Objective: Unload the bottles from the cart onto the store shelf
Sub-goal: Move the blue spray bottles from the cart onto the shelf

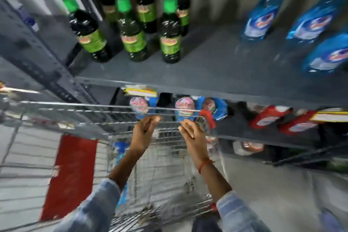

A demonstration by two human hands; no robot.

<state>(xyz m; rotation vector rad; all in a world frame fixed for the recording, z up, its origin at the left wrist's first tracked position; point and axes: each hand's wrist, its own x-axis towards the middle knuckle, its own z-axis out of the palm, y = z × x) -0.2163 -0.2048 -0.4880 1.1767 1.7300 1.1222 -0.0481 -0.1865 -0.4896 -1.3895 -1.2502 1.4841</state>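
Several dark bottles with green caps (133, 30) stand at the left of the grey shelf (216, 66). Blue bottles (310, 24) stand at its right. Below me is the wire cart (169, 158), with a blue bottle (120, 149) lying along its left wall. My left hand (144, 134) and my right hand (193, 136) hover side by side over the cart's far end, close to its rim. Both hold nothing; the left fingers curl loosely and the right fingers are stretched out. The frame is blurred by motion.
A lower shelf (263, 133) carries blue-and-white packs (184, 109) and red pouches (267, 117). A perforated grey upright (37, 62) stands at the left. A red panel (71, 177) lies left of the cart, beside another wire cart (22, 137).
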